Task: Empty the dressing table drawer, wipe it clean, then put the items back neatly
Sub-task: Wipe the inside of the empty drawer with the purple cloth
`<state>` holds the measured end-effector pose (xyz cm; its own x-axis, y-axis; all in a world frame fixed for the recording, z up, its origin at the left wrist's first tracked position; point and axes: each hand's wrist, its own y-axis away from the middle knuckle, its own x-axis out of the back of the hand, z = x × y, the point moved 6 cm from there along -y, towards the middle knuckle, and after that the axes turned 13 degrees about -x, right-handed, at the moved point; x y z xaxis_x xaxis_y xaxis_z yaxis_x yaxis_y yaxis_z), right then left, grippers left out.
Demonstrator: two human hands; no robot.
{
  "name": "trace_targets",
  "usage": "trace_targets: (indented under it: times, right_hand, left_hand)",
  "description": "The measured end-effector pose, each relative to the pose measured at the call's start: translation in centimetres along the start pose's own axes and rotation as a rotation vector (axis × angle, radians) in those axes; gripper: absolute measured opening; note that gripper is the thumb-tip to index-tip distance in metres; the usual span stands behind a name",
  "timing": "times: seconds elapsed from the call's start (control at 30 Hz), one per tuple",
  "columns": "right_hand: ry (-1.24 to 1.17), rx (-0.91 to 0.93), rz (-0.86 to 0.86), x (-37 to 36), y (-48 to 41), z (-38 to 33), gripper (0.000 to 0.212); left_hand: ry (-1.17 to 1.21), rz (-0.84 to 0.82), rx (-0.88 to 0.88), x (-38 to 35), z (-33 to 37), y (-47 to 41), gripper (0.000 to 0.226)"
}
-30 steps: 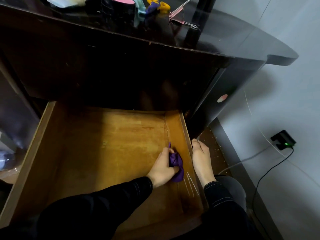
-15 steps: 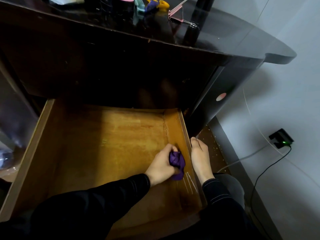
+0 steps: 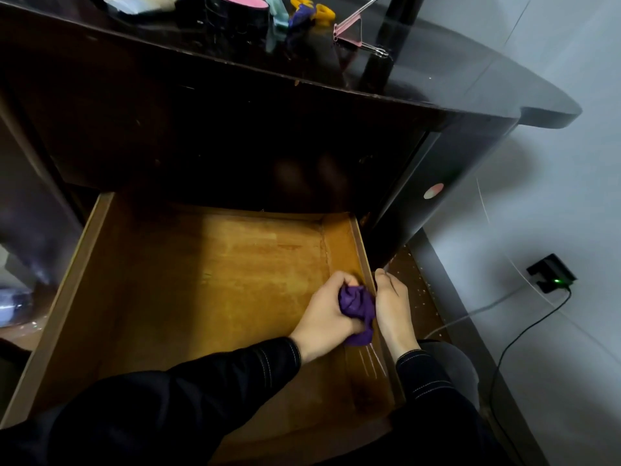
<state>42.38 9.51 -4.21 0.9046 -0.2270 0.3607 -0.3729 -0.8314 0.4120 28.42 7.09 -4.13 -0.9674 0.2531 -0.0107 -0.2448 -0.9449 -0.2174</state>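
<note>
Wiping the open drawer (image 3: 208, 280) with a purple cloth (image 3: 357, 302).
The cloth sits bunched against the drawer's right wall; the left hand (image 3: 324, 316) curls its fingers round it to scrub that seam. The right hand (image 3: 394, 309) lies on the wall's rim, fingers together, likely steadying it. Items (image 3: 304, 13) wait on the tabletop (image 3: 447, 82).

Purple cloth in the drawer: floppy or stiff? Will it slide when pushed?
Likely floppy: the purple cloth is bunched into a wad in the left hand, with a loose tail hanging out below. Probably light, since one hand scrunches it whole. Pushed over the bare wood floor of the drawer, it would probably drag and deform rather than glide.
</note>
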Motion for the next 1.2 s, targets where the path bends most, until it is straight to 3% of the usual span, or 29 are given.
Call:
trace_targets:
  times: [0.17, 0.33, 0.4, 0.57, 0.67, 0.8, 0.9, 1.03, 1.2]
  right_hand:
    - [-0.019, -0.001, -0.009, -0.1, 0.0, -0.2, 0.031]
    - [-0.016, -0.033, -0.024, -0.1, 0.1, -0.1, 0.037]
    - [-0.019, -0.03, -0.028, -0.1, 0.1, -0.1, 0.03]
    - [-0.013, -0.003, -0.011, 0.0, 0.0, -0.1, 0.037]
    - [-0.024, -0.02, -0.023, 0.0, 0.1, 0.0, 0.032]
    - [-0.024, -0.043, -0.026, 0.0, 0.1, -0.1, 0.042]
    - [-0.027, -0.028, -0.022, -0.1, 0.2, -0.1, 0.032]
    - [-0.047, -0.006, -0.01, -0.2, -0.1, 0.0, 0.033]
    - [-0.04, -0.015, -0.018, -0.1, 0.1, -0.1, 0.03]
  left_hand:
    - [-0.023, 0.054, -0.078, 0.2, 0.1, 0.0, 0.046]
    - [-0.201, -0.086, 0.075, -0.1, -2.9, 1.4, 0.044]
    - [-0.15, -0.063, 0.062, 0.0, -2.3, 0.9, 0.045]
    - [-0.042, 0.032, -0.022, -0.1, -0.8, 0.4, 0.046]
    - [-0.174, -0.089, 0.036, -0.6, -2.3, 1.3, 0.053]
    - [-0.305, -0.286, 0.119, -0.8, -3.7, 2.0, 0.05]
    - [-0.119, -0.168, 0.161, -0.7, -2.7, 1.5, 0.05]
    - [0.112, 0.05, 0.083, -0.1, -0.5, 0.3, 0.05]
    - [-0.036, -0.025, 0.043, -0.4, -2.0, 1.2, 0.043]
